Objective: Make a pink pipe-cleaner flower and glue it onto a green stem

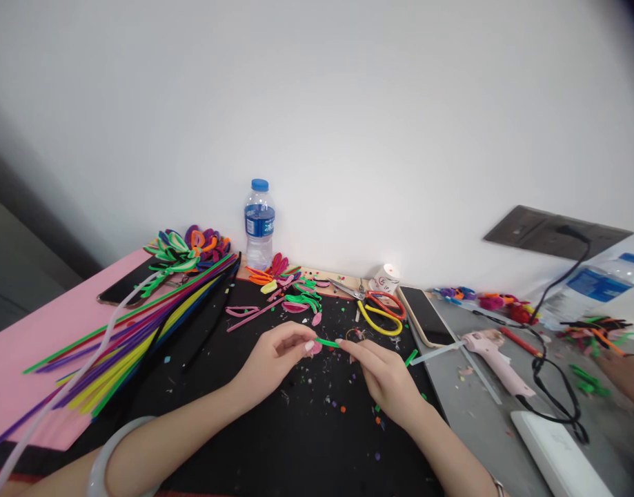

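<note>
Over the black mat [275, 428], my left hand [278, 359] pinches a small pink pipe-cleaner piece [315, 347] where it meets a short green pipe cleaner [328, 342]. The far end of that green stem is between the fingertips of my right hand [383, 376], which are closed on it. Just beyond my hands lie pink and green pipe-cleaner shapes [302, 301], some bent into loops. Scissors [381, 314] with red and yellow handles rest behind my right hand. My fingers partly cover the pink piece.
Long pipe cleaners [135, 345] spread across the pink sheet [16, 366] at left. A water bottle [259, 224] stands by the wall. To the right are a phone [425, 316], a pink glue gun [497, 362] with a looping black cord, and another person's hand [621, 373].
</note>
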### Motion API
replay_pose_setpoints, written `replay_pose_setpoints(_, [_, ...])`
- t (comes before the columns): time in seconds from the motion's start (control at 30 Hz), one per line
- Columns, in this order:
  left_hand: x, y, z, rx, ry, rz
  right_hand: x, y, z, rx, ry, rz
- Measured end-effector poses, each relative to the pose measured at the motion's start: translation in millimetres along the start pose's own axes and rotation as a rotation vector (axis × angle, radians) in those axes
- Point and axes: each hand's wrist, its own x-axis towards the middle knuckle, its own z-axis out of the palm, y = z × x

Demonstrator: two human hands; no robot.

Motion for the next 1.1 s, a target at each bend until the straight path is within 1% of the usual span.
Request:
replay_pose_setpoints(0.33, [-0.1, 0.1, 0.7, 0.036, 0.011, 0.007, 0.8, 0.4, 0.5, -0.005, -0.036, 0.020])
replay_pose_setpoints(0.8, [-1.5, 2.2, -0.2, 0.092, 0.004, 0.024, 1.6, 0.4, -0.5, 0.001, -0.050, 0.038])
replay_pose_setpoints(1.1, [-2.2, -0.2, -1.1, 0.166, 0.003, 0.113, 1.5, 0.5, 1.3, 0.015, -0.058, 0.056])
